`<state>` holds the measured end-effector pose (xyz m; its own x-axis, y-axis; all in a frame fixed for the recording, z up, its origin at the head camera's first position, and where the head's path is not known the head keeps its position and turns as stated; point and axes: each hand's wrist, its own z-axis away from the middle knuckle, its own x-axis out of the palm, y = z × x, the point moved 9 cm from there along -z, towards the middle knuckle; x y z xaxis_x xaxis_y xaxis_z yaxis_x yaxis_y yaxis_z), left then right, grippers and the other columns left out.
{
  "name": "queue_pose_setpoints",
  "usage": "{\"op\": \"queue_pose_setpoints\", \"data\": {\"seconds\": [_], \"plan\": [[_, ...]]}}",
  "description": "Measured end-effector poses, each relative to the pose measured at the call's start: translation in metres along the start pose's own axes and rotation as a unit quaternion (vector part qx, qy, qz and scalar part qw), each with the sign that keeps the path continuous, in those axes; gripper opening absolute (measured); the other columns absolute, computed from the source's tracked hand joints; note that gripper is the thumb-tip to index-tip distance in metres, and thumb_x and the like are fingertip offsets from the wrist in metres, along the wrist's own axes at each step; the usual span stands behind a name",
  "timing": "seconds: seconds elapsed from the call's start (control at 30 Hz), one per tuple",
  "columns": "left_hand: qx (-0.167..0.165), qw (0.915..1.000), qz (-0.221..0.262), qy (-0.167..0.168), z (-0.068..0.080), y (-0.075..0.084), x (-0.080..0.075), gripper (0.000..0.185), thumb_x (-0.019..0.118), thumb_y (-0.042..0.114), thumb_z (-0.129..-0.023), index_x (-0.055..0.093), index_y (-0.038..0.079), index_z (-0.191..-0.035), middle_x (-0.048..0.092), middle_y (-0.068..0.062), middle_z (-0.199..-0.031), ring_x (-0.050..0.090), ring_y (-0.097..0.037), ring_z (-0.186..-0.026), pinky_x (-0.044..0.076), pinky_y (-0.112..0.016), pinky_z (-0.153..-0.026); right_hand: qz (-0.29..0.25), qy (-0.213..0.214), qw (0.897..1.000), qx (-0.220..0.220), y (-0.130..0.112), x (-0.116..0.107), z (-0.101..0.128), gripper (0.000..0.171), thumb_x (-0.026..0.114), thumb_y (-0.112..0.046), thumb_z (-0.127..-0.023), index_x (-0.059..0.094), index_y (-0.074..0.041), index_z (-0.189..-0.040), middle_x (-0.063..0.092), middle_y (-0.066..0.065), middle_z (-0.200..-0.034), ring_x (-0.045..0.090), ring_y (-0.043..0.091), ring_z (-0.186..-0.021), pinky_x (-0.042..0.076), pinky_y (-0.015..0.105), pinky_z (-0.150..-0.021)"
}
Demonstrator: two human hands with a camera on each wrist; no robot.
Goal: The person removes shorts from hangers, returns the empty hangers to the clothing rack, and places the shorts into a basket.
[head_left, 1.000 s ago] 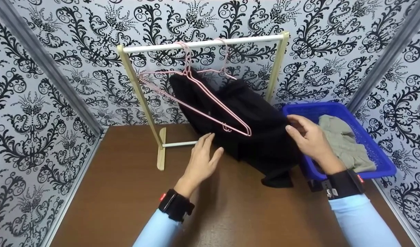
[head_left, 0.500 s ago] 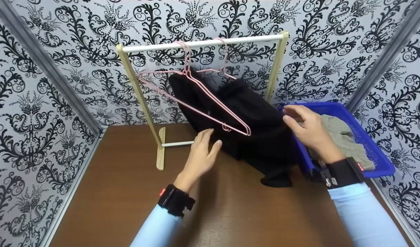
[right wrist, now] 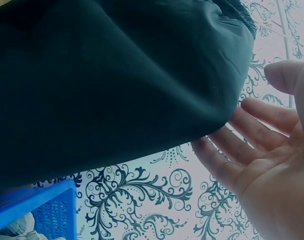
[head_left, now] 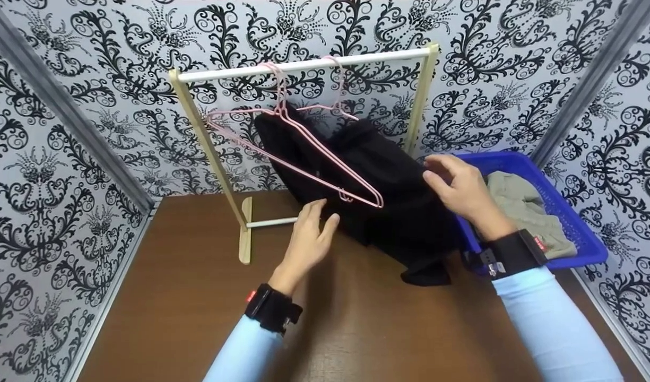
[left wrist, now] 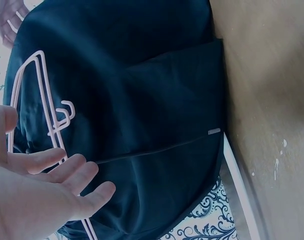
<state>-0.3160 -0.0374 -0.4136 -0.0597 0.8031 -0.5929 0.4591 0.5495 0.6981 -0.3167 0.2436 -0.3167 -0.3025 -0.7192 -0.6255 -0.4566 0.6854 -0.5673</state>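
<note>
A black garment [head_left: 388, 201] hangs from a small clothes rack [head_left: 303, 64] and slumps onto the brown table [head_left: 187, 297]. Two pink wire hangers [head_left: 303, 154] hang on the rail, one lying across the cloth. My left hand [head_left: 309, 239] is open with straight fingers, right at the garment's lower left edge below the hanger's corner [left wrist: 59, 120]. My right hand [head_left: 457, 185] is open beside the garment's right side, its fingertips [right wrist: 227, 150] close behind the black cloth [right wrist: 112, 90]. Neither hand holds anything.
A blue plastic basket [head_left: 585, 249] with a grey-beige garment [head_left: 526, 212] in it stands at the right, against the patterned wall. The rack's wooden foot [head_left: 245, 233] stands left of my left hand. Patterned walls close in on three sides.
My right hand has moved up and left from the basket rim toward the black garment. My left hand has stayed by the garment's lower left edge.
</note>
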Motion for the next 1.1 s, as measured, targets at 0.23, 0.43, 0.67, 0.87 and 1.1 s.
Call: {"op": "queue_pose_setpoints", "data": {"seconds": [0.23,0.43,0.67,0.87,1.1], "plan": [[-0.027,0.9995,0.003,-0.017,0.000,-0.006,0.005,0.053,0.053,0.028,-0.108,0.048,-0.007,-0.147,0.049,-0.024,-0.149,0.045,-0.040,-0.141,0.037,-0.052,-0.116,-0.007,-0.020,1.000,0.015,0.001,0.010,-0.004,0.032,0.065,-0.007,-0.099,0.065,0.008,-0.127,0.067,0.027,-0.125,0.063,0.043,-0.117,0.047,0.054,-0.103],[-0.026,0.9996,-0.005,-0.007,-0.001,-0.007,0.005,0.052,0.054,0.028,-0.107,0.051,-0.007,-0.145,0.052,-0.023,-0.147,0.048,-0.038,-0.139,0.038,-0.050,-0.116,0.000,-0.026,1.000,0.012,0.000,0.019,-0.006,0.034,0.065,-0.010,-0.099,0.065,0.008,-0.127,0.066,0.028,-0.128,0.060,0.045,-0.123,0.041,0.052,-0.111],[-0.017,0.9998,-0.008,0.000,-0.001,-0.005,0.005,0.051,0.054,0.027,-0.106,0.052,-0.008,-0.143,0.053,-0.024,-0.144,0.049,-0.040,-0.137,0.039,-0.051,-0.115,-0.002,-0.032,0.999,0.017,0.003,0.027,-0.008,0.033,0.064,-0.013,-0.101,0.066,0.008,-0.127,0.067,0.028,-0.127,0.062,0.045,-0.120,0.042,0.053,-0.110],[-0.022,0.9997,-0.007,-0.004,-0.002,-0.006,0.008,0.051,0.054,0.026,-0.107,0.052,-0.008,-0.144,0.052,-0.024,-0.145,0.049,-0.040,-0.138,0.037,-0.051,-0.116,-0.003,-0.036,0.999,0.024,0.005,0.035,-0.010,0.031,0.062,-0.015,-0.102,0.067,0.006,-0.125,0.070,0.028,-0.119,0.065,0.046,-0.112,0.046,0.056,-0.103],[-0.027,0.9996,-0.001,-0.011,-0.002,-0.007,0.012,0.051,0.055,0.025,-0.107,0.051,-0.008,-0.144,0.051,-0.025,-0.147,0.048,-0.041,-0.139,0.037,-0.053,-0.116,0.003,-0.033,0.999,0.029,0.008,0.041,-0.012,0.024,0.059,-0.013,-0.104,0.069,0.005,-0.117,0.072,0.027,-0.109,0.067,0.046,-0.104,0.048,0.058,-0.097]]}}
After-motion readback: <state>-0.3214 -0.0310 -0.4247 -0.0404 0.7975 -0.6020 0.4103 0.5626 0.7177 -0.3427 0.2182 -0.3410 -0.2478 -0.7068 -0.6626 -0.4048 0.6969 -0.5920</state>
